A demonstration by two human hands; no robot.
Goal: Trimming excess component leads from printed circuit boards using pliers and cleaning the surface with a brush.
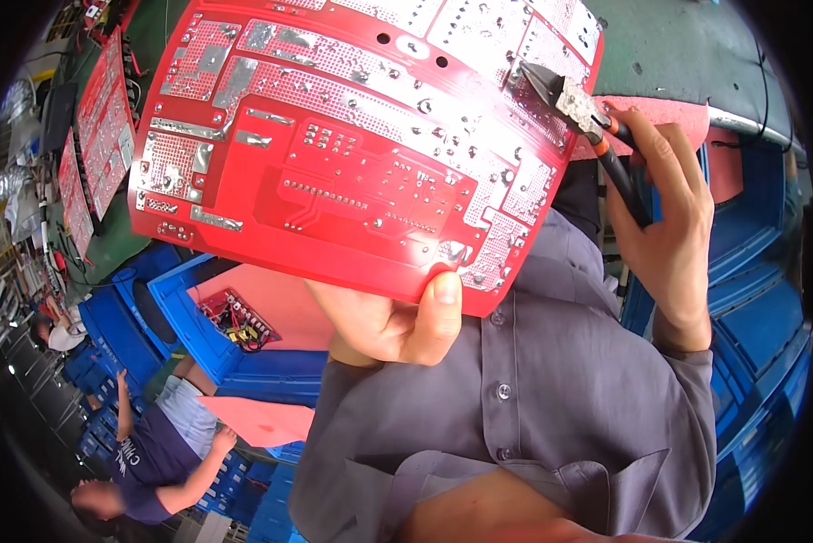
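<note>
A large red circuit board [361, 181] with silvery solder patches and cut lead stubs fills the upper middle, tilted, solder side showing. My left hand [406, 321] grips its lower edge, thumb on the solder side; the other fingers are mostly hidden behind the board. At the board's right side my right hand [674, 199] is closed round a pair of side cutters [619, 172] with black and orange handles. The cutters' metal jaws lie over the solder joints near the board's upper right edge. Whether the jaws touch a lead, I cannot tell.
Behind the board, a blue bin [185, 299] holds a small red board with components [239, 319] on pink sheeting. More red boards [106, 136] stand at the left. A co-worker [167, 443] at lower left holds a pink sheet [257, 421]. Blue crates [760, 317] stand at the right.
</note>
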